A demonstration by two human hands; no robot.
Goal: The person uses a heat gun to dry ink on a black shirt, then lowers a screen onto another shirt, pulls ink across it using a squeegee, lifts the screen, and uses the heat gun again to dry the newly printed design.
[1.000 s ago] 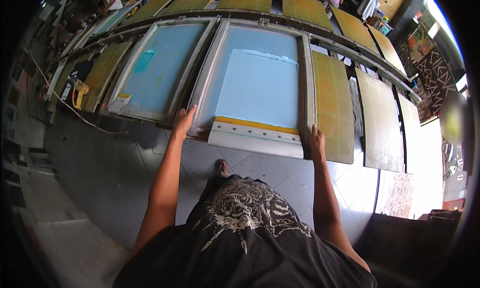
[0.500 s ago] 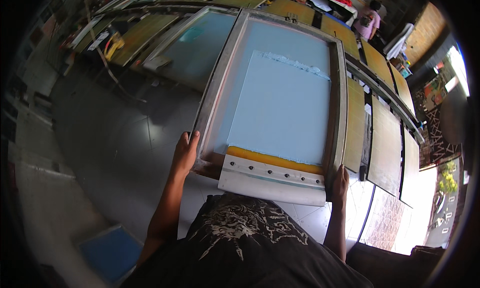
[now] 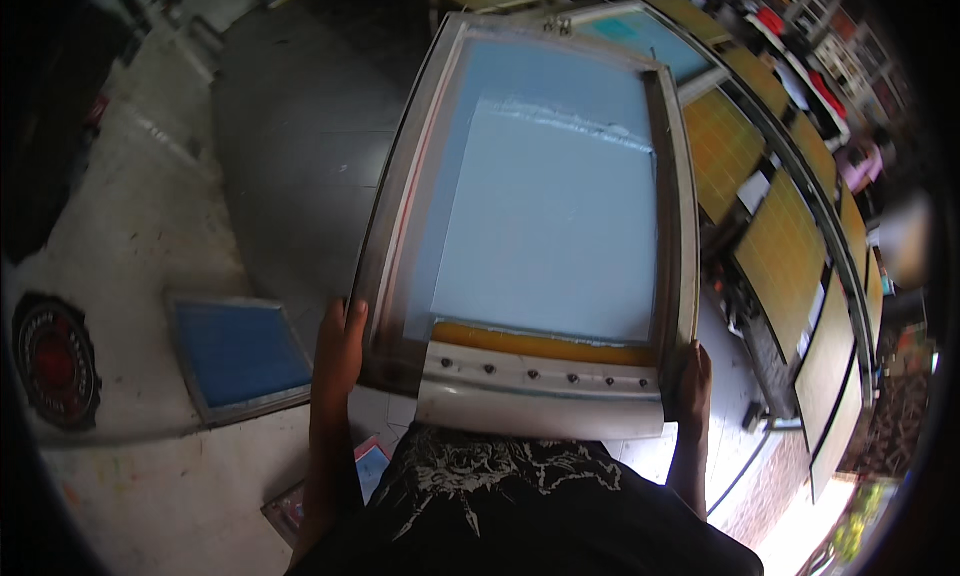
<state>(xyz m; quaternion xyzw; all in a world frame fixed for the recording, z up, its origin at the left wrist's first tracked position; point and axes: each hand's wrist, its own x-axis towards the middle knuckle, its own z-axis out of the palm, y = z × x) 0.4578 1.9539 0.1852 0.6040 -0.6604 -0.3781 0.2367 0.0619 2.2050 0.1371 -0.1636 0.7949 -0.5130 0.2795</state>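
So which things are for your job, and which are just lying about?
Job: framed printing screen, gripped by left hand and right hand; squeegee across its near end.
Apparently lying about: dark-blue screen, left; teal-patched screen, upper right.

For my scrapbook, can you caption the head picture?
Left hand and right hand hold a framed blue screen, squeegee across its near end.

This looks like a workshop for screen printing. The big screen (image 3: 550, 226) has a line of paint (image 3: 575, 125) near its far end and a squeegee (image 3: 540, 379) at its near end. Flat boards (image 3: 785, 258) run in long rows, and a dark blue screen (image 3: 240, 351) is off to the left.
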